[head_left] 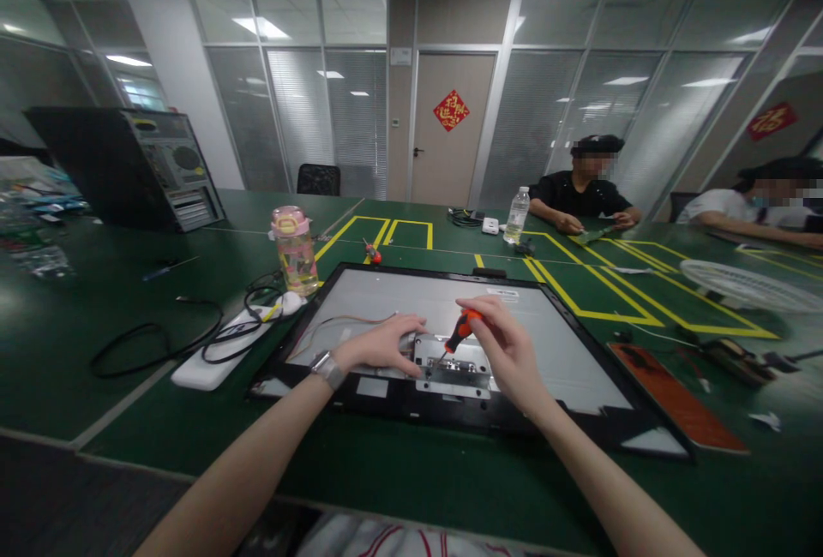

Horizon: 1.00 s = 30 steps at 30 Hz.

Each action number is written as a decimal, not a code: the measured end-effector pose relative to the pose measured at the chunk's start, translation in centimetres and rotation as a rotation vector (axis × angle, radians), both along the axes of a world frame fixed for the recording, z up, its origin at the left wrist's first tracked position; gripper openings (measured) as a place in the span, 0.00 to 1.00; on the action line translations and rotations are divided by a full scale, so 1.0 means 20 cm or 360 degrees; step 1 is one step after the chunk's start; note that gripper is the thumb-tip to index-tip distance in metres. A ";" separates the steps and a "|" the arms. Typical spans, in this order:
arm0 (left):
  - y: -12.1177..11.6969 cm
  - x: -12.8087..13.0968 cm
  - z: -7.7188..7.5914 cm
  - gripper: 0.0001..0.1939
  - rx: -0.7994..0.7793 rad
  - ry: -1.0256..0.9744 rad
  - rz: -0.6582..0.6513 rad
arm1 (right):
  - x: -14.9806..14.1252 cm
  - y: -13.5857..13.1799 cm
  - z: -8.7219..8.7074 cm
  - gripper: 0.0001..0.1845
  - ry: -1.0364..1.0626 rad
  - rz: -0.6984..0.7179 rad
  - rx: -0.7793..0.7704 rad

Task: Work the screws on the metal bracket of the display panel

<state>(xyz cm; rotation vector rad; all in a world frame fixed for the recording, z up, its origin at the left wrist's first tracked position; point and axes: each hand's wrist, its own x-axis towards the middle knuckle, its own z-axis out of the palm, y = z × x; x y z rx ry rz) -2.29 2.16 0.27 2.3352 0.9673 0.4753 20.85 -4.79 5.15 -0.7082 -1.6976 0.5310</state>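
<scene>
A large flat display panel (553, 343) with a black frame and grey back lies on the green table before me. At its near middle sits a silver metal bracket (424, 386). My right hand (507, 347) is closed around the orange-and-black handle of a screwdriver (459, 332), which tilts with its tip down at the bracket. Whether the tip sits in a screw is too small to tell. My left hand (382, 344) lies on the panel, fingers stretched apart, with thumb and fingertips by the bracket's left edge. A thin cable (321, 322) runs over the panel's left part.
Left of the panel are a white power strip (212, 360) with black cords and a pink-lidded bottle (296, 253). A computer case (129, 167) stands further left. A brown-red board (675, 394) lies at right. Two people sit across; a clear bottle (516, 216) stands near one.
</scene>
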 end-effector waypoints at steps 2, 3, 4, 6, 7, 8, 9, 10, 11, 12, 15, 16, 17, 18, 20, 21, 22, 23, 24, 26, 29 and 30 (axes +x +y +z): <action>0.00 0.00 0.00 0.38 -0.0005 -0.0007 -0.0005 | 0.01 0.01 0.00 0.13 0.0045 0.0119 -0.0109; 0.00 0.00 -0.01 0.38 -0.0010 -0.0008 -0.0003 | 0.01 0.02 0.00 0.13 0.0078 0.0171 -0.0147; 0.00 0.00 0.00 0.38 -0.0016 -0.0007 0.0000 | 0.01 0.03 -0.01 0.11 0.0117 0.0211 -0.0175; 0.00 0.00 0.00 0.38 -0.0021 0.0004 0.0003 | 0.02 0.05 -0.02 0.08 0.0221 0.0263 -0.0221; 0.00 0.00 0.00 0.38 -0.0020 0.0010 0.0003 | 0.03 0.06 -0.03 0.07 0.0269 0.0283 -0.0247; 0.00 0.00 0.00 0.38 -0.0018 0.0017 0.0004 | 0.03 0.07 -0.04 0.06 0.0302 0.0306 -0.0283; 0.00 0.00 0.00 0.38 -0.0018 0.0024 0.0003 | 0.03 0.07 -0.04 0.07 0.0317 0.0330 -0.0325; 0.00 0.00 0.01 0.38 -0.0019 0.0030 0.0003 | 0.03 0.07 -0.04 0.09 0.0321 0.0350 -0.0365; 0.00 0.00 0.01 0.38 -0.0021 0.0032 0.0000 | 0.03 0.07 -0.04 0.11 0.0319 0.0369 -0.0400; 0.00 0.00 0.01 0.38 -0.0022 0.0034 -0.0004 | 0.04 0.07 -0.04 0.12 0.0316 0.0384 -0.0424; 0.00 -0.01 0.01 0.38 -0.0011 0.0041 -0.0017 | 0.03 0.07 -0.04 0.11 0.0327 0.0384 -0.0397; 0.00 -0.01 0.01 0.38 -0.0005 0.0045 -0.0016 | 0.03 0.07 -0.04 0.09 0.0333 0.0379 -0.0375; 0.00 -0.01 0.01 0.38 -0.0001 0.0050 -0.0013 | 0.03 0.07 -0.04 0.08 0.0337 0.0378 -0.0361; 0.00 0.00 0.01 0.38 -0.0001 0.0055 -0.0008 | 0.03 0.07 -0.04 0.08 0.0339 0.0382 -0.0364; 0.00 0.00 0.01 0.38 -0.0007 0.0061 -0.0003 | 0.03 0.07 -0.04 0.11 0.0339 0.0407 -0.0417; 0.00 0.00 0.01 0.38 -0.0008 0.0061 -0.0002 | 0.03 0.06 -0.03 0.13 0.0331 0.0425 -0.0450; 0.00 0.00 0.01 0.38 -0.0009 0.0059 -0.0004 | 0.03 0.06 -0.03 0.15 0.0319 0.0444 -0.0476; 0.00 0.00 0.01 0.38 -0.0007 0.0057 -0.0007 | 0.03 0.05 -0.02 0.16 0.0307 0.0461 -0.0491; 0.00 0.00 0.00 0.38 -0.0003 0.0052 -0.0013 | 0.03 0.04 -0.01 0.16 0.0294 0.0474 -0.0492; 0.00 0.00 0.00 0.37 0.0013 0.0040 -0.0027 | 0.02 0.03 0.00 0.16 0.0264 0.0487 -0.0464; 0.00 0.00 0.00 0.37 0.0026 0.0049 -0.0017 | 0.02 0.03 0.00 0.16 0.0208 0.0401 -0.0365; 0.00 0.00 0.00 0.37 0.0023 0.0060 -0.0008 | 0.02 0.02 0.00 0.15 0.0181 0.0325 -0.0295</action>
